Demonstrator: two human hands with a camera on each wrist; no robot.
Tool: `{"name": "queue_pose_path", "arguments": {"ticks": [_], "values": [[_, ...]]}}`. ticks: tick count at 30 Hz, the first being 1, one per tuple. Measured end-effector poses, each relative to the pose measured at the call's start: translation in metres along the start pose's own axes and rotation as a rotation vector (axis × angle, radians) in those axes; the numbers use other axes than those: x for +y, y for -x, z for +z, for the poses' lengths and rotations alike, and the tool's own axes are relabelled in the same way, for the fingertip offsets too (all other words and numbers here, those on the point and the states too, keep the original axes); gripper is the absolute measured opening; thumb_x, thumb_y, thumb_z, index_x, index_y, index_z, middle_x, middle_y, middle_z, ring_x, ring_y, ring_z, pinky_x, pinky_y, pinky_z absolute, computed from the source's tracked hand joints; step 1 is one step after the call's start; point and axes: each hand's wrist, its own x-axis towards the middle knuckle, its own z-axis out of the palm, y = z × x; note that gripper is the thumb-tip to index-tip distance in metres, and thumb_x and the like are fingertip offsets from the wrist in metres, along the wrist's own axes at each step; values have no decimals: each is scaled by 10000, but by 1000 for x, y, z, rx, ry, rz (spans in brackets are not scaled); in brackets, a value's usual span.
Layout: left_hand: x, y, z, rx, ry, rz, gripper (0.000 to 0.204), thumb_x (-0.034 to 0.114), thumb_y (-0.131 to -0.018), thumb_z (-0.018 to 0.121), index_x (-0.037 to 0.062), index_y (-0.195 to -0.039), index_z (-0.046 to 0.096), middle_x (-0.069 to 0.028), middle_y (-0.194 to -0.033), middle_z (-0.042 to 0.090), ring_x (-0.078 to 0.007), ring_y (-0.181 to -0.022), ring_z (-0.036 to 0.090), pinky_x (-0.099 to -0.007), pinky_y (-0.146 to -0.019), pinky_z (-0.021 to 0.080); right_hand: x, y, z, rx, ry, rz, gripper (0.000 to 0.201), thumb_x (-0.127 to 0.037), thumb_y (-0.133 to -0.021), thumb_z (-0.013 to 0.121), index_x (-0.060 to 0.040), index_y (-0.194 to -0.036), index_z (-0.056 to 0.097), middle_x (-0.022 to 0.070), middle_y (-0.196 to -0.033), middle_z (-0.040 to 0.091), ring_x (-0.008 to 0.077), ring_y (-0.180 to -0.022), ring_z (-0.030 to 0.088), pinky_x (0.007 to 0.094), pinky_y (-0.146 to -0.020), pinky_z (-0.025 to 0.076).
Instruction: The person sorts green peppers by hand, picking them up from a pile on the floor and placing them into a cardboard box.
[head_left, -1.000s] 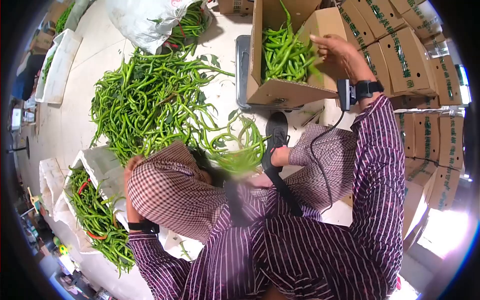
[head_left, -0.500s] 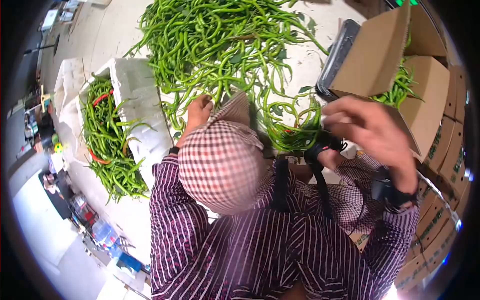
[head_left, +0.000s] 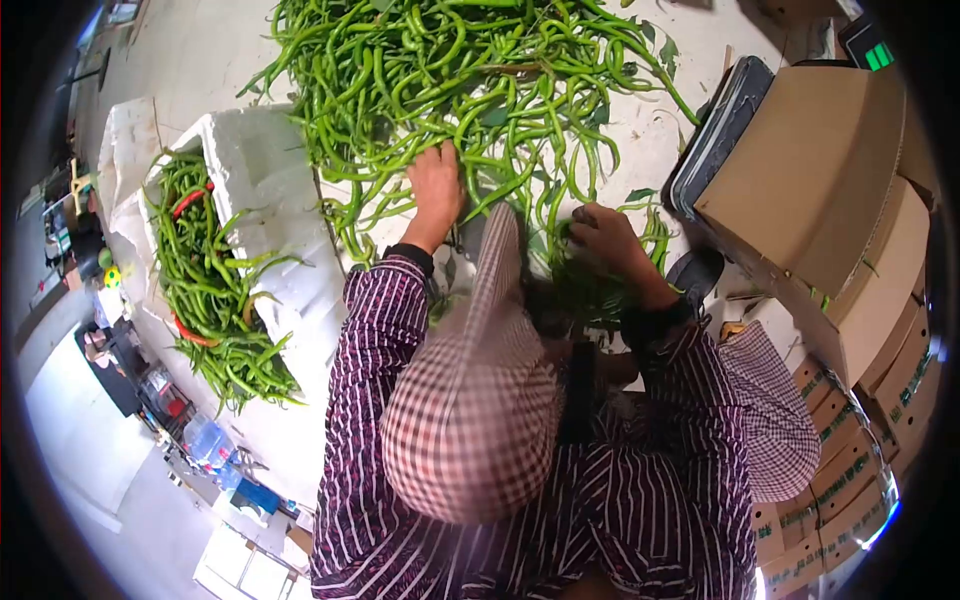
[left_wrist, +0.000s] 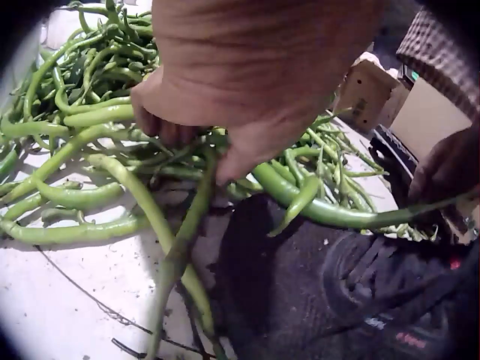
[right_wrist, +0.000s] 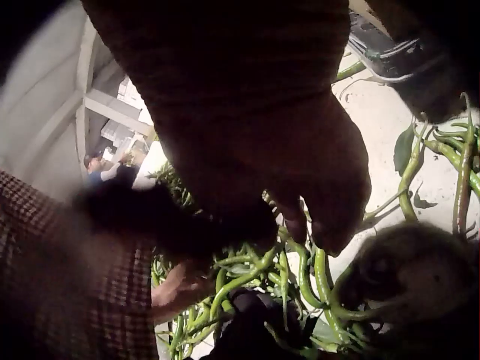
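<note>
Long green chili peppers (head_left: pixel 400 75) lie in a heap on the pale floor. At its near edge my left hand (head_left: pixel 437 190) pinches a green chili pepper (left_wrist: pixel 196 202) near its stem end, and the pepper hangs down. To the right, my right hand (head_left: pixel 608 240) is low among the nearer peppers, its fingers curled over them. In the right wrist view, green chili peppers (right_wrist: pixel 304 274) run out from under the fingertips of the right hand (right_wrist: pixel 315 180). A dark shoe (left_wrist: pixel 322 277) lies just beneath the left hand.
A white foam box (head_left: pixel 265 170) with green and a few red peppers stands at left. At right an open cardboard box (head_left: pixel 800 160) rests on a dark scale tray (head_left: pixel 725 135). Stacked cartons (head_left: pixel 840 480) line the right side. A checkered knee (head_left: pixel 470 430) rises between the arms.
My right hand has come from the cardboard box down to the peppers between the feet. The left hand has left the knee and reached forward into the heap. The head view has swung left.
</note>
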Motion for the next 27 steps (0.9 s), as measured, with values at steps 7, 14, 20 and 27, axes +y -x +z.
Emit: {"name": "queue_pose_path", "arguments": {"ticks": [7,14,20,27], "values": [[23,-35,-61,-100,107,90,417,79,-719,690,63,-1111,551,-156,-932,581,-358,-880,588,-467,-740,465,14,-35,-26,92,-423,259,141,-143,-880,588,-5,-886,613,9,-781,589,92,-715,521,244,-654,445],[73,-150,-46,250,264,348,497,113,-749,712,124,-1221,558,-141,-1000,573,-342,-948,544,-422,-758,483,13,-49,-20,187,-300,-19,196,-184,-832,590,-2,-883,640,52,-745,630,121,-669,577,289,-629,480],[61,-161,-15,237,615,149,214,141,-727,731,50,-915,683,-164,-877,622,-356,-820,599,-427,-699,481,-7,-34,-46,110,-601,388,163,-170,-867,601,-12,-898,624,19,-791,612,92,-678,548,260,-629,465],[63,-86,-40,378,858,80,115,82,-770,674,1,-850,654,-113,-854,631,-240,-797,612,-324,-711,481,23,-38,-68,297,-809,275,210,-183,-848,566,4,-929,617,19,-785,602,79,-728,537,247,-637,440]]}}
